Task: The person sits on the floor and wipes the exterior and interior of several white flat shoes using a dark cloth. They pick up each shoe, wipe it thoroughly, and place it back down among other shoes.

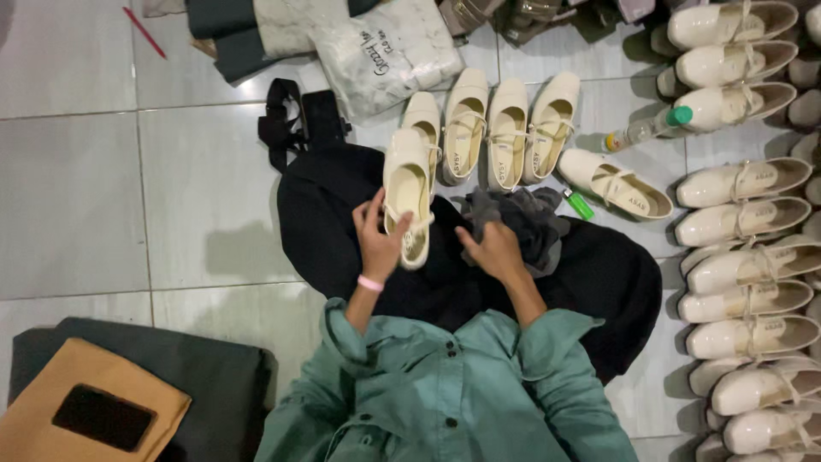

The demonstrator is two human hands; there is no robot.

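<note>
My left hand [376, 238] grips a cream flat shoe [407, 184] by its heel end and holds it over my black-clad lap, toe pointing away. My right hand [492, 248] rests on a crumpled grey cloth [522, 218] lying on my lap, fingers closed into its folds. A pink band circles my left wrist. Just beyond the held shoe, three more cream flats [505, 128] lie side by side on the tiled floor, and another cream flat [616, 184] lies slanted to their right.
Several cream shoes [744, 257] are lined up along the right edge. A green lighter [579, 204] and a clear bottle with a green cap [650, 128] lie near them. A white plastic bag [385, 51] and a black strap bag [295, 120] sit ahead. At lower left a dark phone [103, 417] lies on a tan cloth.
</note>
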